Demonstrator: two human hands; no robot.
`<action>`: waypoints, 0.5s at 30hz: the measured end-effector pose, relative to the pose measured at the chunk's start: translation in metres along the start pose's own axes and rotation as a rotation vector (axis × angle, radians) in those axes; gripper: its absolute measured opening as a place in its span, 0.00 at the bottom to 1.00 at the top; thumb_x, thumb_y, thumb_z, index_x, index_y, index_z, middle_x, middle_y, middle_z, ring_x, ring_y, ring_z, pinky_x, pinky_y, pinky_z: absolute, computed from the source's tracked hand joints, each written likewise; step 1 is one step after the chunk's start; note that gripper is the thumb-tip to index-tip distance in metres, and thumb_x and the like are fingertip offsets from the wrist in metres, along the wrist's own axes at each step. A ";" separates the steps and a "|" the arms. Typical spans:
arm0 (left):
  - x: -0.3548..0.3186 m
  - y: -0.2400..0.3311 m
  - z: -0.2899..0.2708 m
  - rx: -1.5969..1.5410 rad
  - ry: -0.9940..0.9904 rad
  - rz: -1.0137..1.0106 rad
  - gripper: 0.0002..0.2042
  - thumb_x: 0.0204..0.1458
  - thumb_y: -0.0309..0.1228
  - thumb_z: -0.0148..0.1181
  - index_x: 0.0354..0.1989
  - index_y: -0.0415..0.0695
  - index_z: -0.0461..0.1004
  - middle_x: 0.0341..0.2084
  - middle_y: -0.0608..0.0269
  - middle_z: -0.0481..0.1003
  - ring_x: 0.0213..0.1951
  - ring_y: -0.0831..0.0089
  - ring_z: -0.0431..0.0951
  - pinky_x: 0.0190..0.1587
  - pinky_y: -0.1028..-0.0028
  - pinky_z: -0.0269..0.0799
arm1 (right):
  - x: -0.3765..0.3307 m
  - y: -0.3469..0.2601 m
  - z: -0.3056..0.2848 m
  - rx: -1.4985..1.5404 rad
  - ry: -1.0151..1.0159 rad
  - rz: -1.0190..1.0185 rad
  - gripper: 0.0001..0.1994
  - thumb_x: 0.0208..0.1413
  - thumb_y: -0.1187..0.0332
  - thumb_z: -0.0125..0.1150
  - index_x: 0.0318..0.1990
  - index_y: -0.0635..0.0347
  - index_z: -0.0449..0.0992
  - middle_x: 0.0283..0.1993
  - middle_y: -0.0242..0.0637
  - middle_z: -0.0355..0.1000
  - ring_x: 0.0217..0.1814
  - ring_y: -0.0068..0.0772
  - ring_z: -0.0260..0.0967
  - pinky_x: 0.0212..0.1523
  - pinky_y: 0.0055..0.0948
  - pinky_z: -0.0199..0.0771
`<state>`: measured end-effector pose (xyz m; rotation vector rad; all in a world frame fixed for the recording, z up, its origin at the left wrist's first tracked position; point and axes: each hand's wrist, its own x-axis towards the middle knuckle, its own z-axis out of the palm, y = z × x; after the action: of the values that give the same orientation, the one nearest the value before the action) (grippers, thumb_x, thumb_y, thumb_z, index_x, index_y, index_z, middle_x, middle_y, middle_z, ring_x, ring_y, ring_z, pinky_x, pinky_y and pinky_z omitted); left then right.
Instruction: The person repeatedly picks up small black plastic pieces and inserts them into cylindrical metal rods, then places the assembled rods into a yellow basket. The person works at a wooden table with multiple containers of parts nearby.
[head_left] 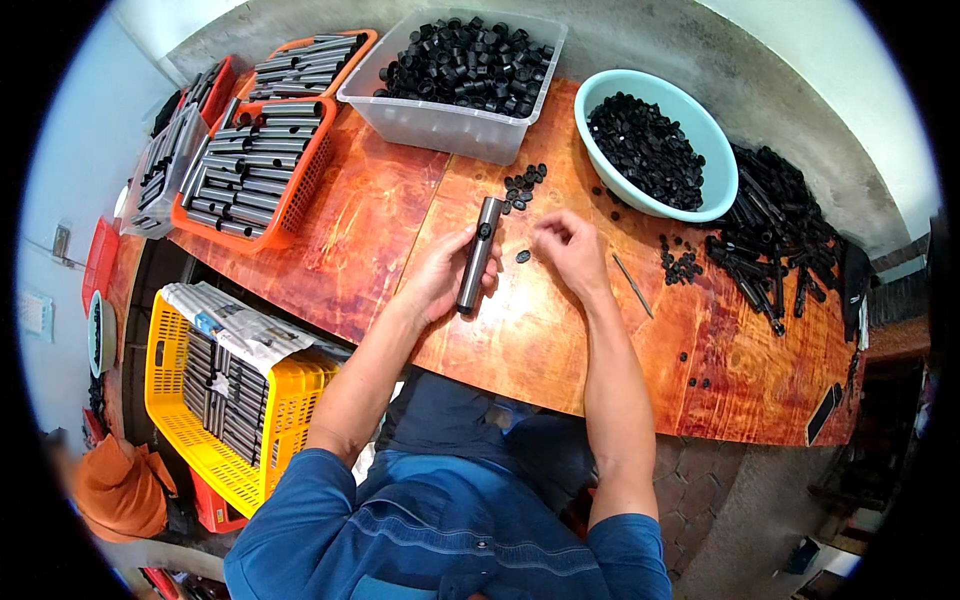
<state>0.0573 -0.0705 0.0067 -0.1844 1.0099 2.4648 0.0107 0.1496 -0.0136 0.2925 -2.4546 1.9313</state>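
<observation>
My left hand (438, 275) is closed around a dark grey metal tube (479, 262), held at a slant over the wooden table. A small black oval piece sits on the tube's upper part, and the upper end points away from me. To its right, my right hand (575, 254) hovers with fingers curled and fingertips together; whatever they may pinch is hidden. Just left of these fingertips lies a single black oval plastic piece (523, 257). Farther off, beyond the tube's end, is a loose group of similar black pieces (520, 190).
A thin metal rod (632, 285) lies right of my right hand. At the back stand a clear bin (440, 122) of black caps and a pale blue bowl (612, 160) of black pieces. Orange baskets (300, 195) and a yellow crate (290, 410) hold tubes. Black parts (770, 240) are heaped right.
</observation>
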 end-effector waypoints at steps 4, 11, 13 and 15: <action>0.008 0.000 -0.012 -0.015 0.024 0.027 0.20 0.68 0.43 0.49 0.59 0.41 0.68 0.36 0.60 0.75 0.32 0.72 0.76 0.38 0.70 0.76 | -0.011 -0.020 -0.005 -0.289 -0.201 -0.089 0.11 0.44 0.71 0.70 0.36 0.63 0.80 0.33 0.40 0.75 0.34 0.35 0.72 0.37 0.32 0.72; 0.007 -0.001 -0.009 -0.060 -0.002 0.080 0.18 0.68 0.38 0.50 0.58 0.39 0.68 0.36 0.58 0.75 0.34 0.71 0.77 0.39 0.69 0.76 | -0.017 -0.024 0.005 -0.480 -0.180 -0.240 0.08 0.51 0.72 0.68 0.38 0.65 0.80 0.36 0.44 0.73 0.39 0.46 0.73 0.43 0.39 0.73; 0.007 -0.001 -0.010 -0.059 -0.022 0.080 0.17 0.68 0.37 0.51 0.56 0.38 0.69 0.35 0.58 0.76 0.35 0.71 0.77 0.40 0.70 0.76 | -0.016 -0.020 0.004 -0.492 -0.143 -0.269 0.08 0.54 0.72 0.65 0.40 0.65 0.80 0.38 0.44 0.73 0.39 0.46 0.74 0.44 0.39 0.74; 0.008 -0.001 -0.011 -0.063 -0.051 0.076 0.16 0.67 0.37 0.52 0.56 0.38 0.69 0.35 0.58 0.76 0.35 0.70 0.77 0.40 0.69 0.77 | -0.013 -0.014 0.005 -0.478 -0.064 -0.342 0.08 0.56 0.74 0.63 0.42 0.65 0.80 0.38 0.44 0.73 0.37 0.42 0.76 0.40 0.37 0.75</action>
<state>0.0501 -0.0750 -0.0040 -0.1043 0.9343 2.5579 0.0265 0.1434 -0.0034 0.7072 -2.5906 1.1840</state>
